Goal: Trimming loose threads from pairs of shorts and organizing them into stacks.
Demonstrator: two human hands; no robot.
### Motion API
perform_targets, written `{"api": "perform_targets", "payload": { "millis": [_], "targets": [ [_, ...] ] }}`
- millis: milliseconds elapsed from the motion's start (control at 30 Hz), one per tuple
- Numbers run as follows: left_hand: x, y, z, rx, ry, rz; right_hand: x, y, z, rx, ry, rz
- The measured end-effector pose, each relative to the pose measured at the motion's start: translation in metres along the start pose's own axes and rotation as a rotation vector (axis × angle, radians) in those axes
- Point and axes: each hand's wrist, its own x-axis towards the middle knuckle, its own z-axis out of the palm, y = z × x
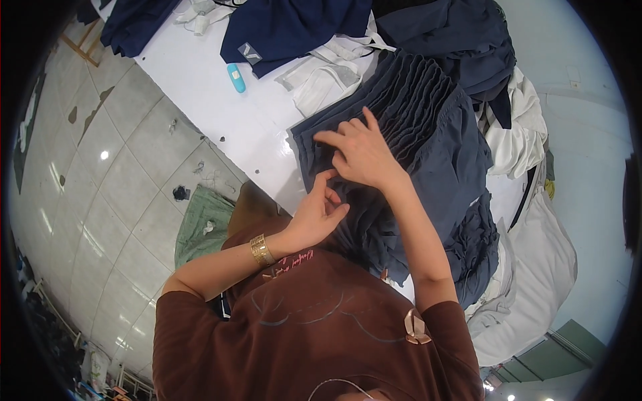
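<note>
My right hand [361, 155] presses flat, released, on the stacked navy fabric pieces [414, 127]; my left hand [319, 212] pinches their near edge. A grey square label [251, 53] sits far left.

White surface [200, 87] bearing a stack of dark blue-grey fabric pieces [414, 127] fanned edge over edge, with white garments [321, 77] just beside the stack and further dark navy cloth [294, 27] toward the far edge. A small light-blue oblong object [236, 77] lies alone on a bare part of the surface, near the white garments. More white cloth [521, 134] is heaped at the right of the stack.
</note>
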Motion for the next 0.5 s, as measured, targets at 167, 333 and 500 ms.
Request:
{"api": "perform_targets", "payload": {
  "millis": [167,333,500],
  "targets": [
    [-0.001,0.005,-0.004,0.013,-0.012,-0.051,0.000,0.004,-0.005,0.087,-0.041,-0.059],
    [-0.005,-0.001,-0.003,0.220,0.125,0.088,0.013,-0.004,-0.002,0.180,-0.087,0.044],
    [-0.005,-0.001,-0.004,0.316,0.167,0.164,0.018,-0.003,0.002,0.128,-0.103,0.029]
  ]
}}
